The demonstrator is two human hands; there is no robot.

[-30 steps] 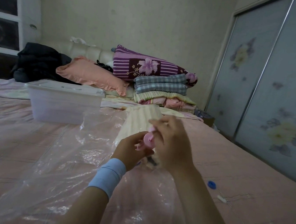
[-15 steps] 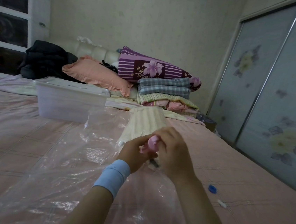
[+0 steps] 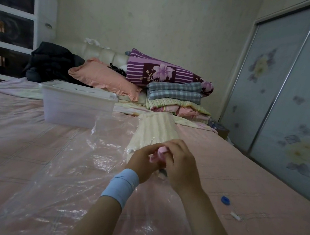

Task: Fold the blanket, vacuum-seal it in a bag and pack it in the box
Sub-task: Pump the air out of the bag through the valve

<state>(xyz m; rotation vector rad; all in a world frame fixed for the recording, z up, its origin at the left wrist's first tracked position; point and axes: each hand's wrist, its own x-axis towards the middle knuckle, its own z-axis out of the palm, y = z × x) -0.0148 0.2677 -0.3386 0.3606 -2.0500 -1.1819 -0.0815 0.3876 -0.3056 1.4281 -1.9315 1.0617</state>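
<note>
A clear plastic vacuum bag [image 3: 64,174] lies spread over the pink bed. A folded cream striped blanket [image 3: 156,131] sits inside its far part. At the bag's middle, my left hand [image 3: 141,163], with a light blue wristband, and my right hand [image 3: 179,166] both grip a small pink valve piece [image 3: 161,153] on the bag. A translucent white storage box [image 3: 77,105] with its lid on stands behind the bag at the left.
A small blue cap [image 3: 225,200] and a white clip [image 3: 235,216] lie on the bed at my right. Folded blankets [image 3: 173,96] and pillows [image 3: 104,77] pile up at the headboard. A sliding wardrobe [image 3: 286,93] runs along the right side, drawers [image 3: 13,18] stand far left.
My hands stay on the pink valve piece, fingers shifting slightly around it. The view has drifted a little; the bag, blanket and box are where they were.
</note>
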